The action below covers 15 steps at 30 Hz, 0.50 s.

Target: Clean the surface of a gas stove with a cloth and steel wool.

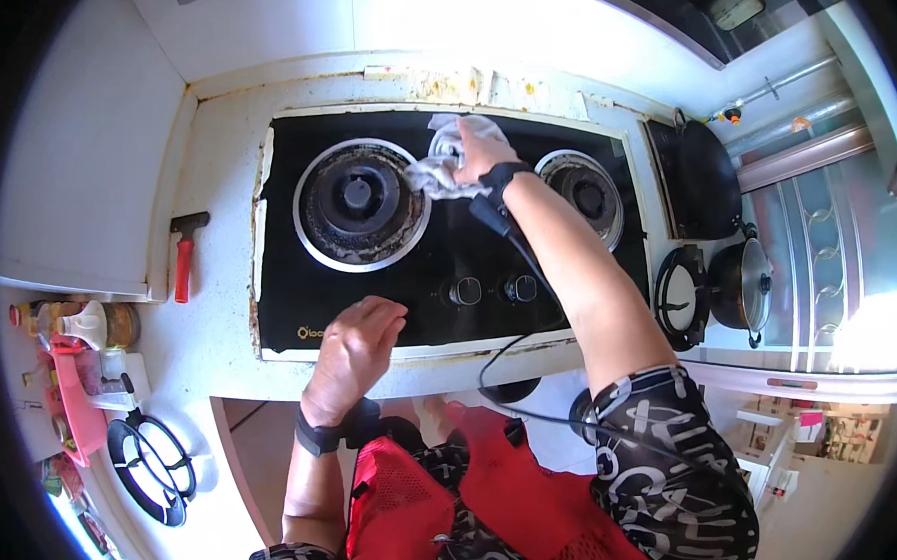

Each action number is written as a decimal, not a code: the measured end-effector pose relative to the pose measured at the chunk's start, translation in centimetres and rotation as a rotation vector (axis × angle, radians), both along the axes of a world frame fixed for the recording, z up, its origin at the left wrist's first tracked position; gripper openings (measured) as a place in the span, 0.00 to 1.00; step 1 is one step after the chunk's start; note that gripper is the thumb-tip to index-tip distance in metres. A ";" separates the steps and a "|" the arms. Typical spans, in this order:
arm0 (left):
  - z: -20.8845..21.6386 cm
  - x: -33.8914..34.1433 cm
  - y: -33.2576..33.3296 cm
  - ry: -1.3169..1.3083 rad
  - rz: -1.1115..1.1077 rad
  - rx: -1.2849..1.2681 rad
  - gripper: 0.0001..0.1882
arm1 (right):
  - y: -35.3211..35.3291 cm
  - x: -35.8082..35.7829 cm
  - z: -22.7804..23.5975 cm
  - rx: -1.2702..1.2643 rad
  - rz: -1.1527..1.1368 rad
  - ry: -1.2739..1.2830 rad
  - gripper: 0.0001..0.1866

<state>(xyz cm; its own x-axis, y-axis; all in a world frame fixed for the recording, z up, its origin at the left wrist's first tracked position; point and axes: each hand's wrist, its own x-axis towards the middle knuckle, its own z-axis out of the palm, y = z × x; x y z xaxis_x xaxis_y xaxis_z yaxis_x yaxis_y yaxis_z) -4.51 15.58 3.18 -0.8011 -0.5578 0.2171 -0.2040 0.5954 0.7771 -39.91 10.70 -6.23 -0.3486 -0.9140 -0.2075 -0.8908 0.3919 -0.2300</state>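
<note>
My right hand (485,156) presses a crumpled grey-white cloth (446,170) onto the black glass gas hob (439,298). The cloth lies toward the hob's back edge, between the left burner (358,194) and the right burner (587,196). Dark, crusty residue shows around the left burner. Over the hob's front edge, my left hand (356,346) is closed with its fingers bunched, and nothing shows in them. Two control knobs (464,291) sit at the front, right of that hand. A black cable runs from my right wrist across the hob toward my body.
A red-handled scraper (183,257) lies left of the hob. Pan supports stand on the left counter (151,467) and at right (681,298). A black wok (694,179) and a lidded pot (744,285) are at far right. Bottles (88,324) and a pink container (77,404) crowd the left.
</note>
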 end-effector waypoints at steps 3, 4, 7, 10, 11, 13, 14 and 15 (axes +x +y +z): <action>-0.3 1.0 -0.2 -0.033 0.038 0.042 0.06 | 0.6 -2.1 -1.3 -0.020 -0.075 -0.035 0.40; -0.4 1.7 -0.1 -0.036 0.038 0.046 0.06 | 0.8 -1.6 -1.0 0.017 -0.058 -0.046 0.39; -0.9 3.2 0.3 -0.077 0.086 0.105 0.06 | 3.1 0.6 -0.9 0.050 0.054 -0.026 0.39; -1.1 4.2 0.7 -0.047 0.089 0.085 0.06 | 6.4 4.6 1.9 0.095 0.174 -0.114 0.39; -1.0 4.1 0.8 -0.041 0.087 0.081 0.06 | 7.7 4.9 2.4 0.167 0.205 -0.165 0.39; -0.8 3.9 1.1 -0.027 0.066 0.066 0.06 | 10.8 5.2 2.8 0.199 0.299 -0.196 0.37; -0.7 3.8 1.2 -0.023 0.063 0.062 0.06 | 12.1 5.4 3.0 0.157 0.368 -0.176 0.36; -0.7 3.7 1.2 -0.020 0.053 0.051 0.06 | 12.6 5.9 3.9 0.183 0.372 -0.176 0.33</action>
